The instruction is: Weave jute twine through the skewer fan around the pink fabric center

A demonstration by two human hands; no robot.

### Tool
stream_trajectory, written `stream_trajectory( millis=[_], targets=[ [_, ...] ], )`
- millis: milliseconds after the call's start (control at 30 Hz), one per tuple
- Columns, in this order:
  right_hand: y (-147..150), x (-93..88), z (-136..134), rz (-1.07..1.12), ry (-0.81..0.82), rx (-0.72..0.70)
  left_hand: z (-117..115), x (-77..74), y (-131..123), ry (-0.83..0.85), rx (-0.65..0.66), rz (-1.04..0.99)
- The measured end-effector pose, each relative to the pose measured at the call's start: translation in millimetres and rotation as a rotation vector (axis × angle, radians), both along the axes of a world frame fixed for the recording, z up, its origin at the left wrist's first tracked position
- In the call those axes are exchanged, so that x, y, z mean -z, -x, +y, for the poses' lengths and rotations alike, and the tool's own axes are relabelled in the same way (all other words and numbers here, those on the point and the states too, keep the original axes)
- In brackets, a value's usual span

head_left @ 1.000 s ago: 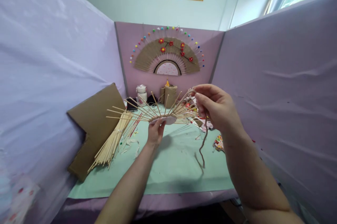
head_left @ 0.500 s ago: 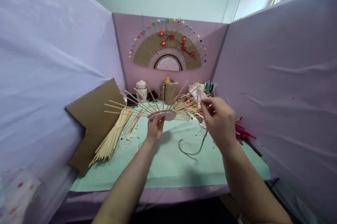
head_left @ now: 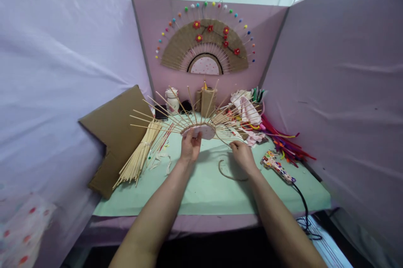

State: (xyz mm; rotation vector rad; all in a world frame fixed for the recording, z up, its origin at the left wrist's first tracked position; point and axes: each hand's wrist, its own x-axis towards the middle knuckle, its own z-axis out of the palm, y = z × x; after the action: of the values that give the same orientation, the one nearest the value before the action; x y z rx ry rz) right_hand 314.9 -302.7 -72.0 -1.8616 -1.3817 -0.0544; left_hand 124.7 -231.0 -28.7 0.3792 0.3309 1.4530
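Observation:
My left hand [head_left: 190,147] grips the pale, dotted half-round base of a fan frame [head_left: 206,132], thumb on the near face. Thin wooden sticks [head_left: 176,112] spread outward from that base like rays, and a brown cord runs along its curved edge. Between the fingertips of my right hand [head_left: 242,153] is the brown cord [head_left: 224,140], stretched from the right end of the base. Its loose end curls on the table below. The frame is held above the tabletop, tilted, with its far side partly hidden by the sticks.
A bundle of sticks [head_left: 138,154] lies left beside a cardboard sheet [head_left: 118,133]. On the right are a glue gun [head_left: 278,167] with a black cable and red pipe cleaners [head_left: 286,142]. Twine rolls [head_left: 208,101] and a white bottle [head_left: 171,100] stand behind. A decorated fan [head_left: 204,45] hangs on the back panel.
My right hand has come down and left toward the table, drawing the cord near the base's right end. The left hand still holds the frame. The view has tipped downward, uncovering the glue gun.

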Motion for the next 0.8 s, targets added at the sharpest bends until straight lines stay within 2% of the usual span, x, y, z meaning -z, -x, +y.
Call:
stream_trajectory(
  millis=[100,167,200,267,333,400,467,800],
  targets=[
    [-4.4,-3.2,-11.7,-0.036,-0.017,0.067,0.6,-0.6,0.4,-0.007,-0.010,-0.003],
    [3.7,-13.6,-20.2,-0.098,-0.129,0.067,0.7,-0.2,0.1,-0.011,-0.012,-0.001],
    [11.8,-21.4,-23.7,-0.144,-0.217,0.030,0.4,0.4,-0.3,-0.015,-0.011,0.000],
    [33.5,-39.6,-28.3,-0.252,-0.407,-0.132,-1.0,1.7,-1.5,-0.036,0.004,0.003],
    [56.2,-57.3,-28.5,-0.339,-0.473,-0.275,-3.4,2.6,-3.1,-0.074,0.025,0.012],
    [73.0,-69.9,-24.8,-0.379,-0.462,-0.319,-6.3,2.5,-4.3,-0.109,0.044,0.039],
    [81.5,-75.8,-19.4,-0.373,-0.437,-0.305,-8.9,1.3,-5.1,-0.127,0.057,0.070],
    [84.7,-76.8,-12.6,-0.346,-0.382,-0.256,-13.1,0.3,-5.2,-0.182,0.093,0.101]
  ],
)
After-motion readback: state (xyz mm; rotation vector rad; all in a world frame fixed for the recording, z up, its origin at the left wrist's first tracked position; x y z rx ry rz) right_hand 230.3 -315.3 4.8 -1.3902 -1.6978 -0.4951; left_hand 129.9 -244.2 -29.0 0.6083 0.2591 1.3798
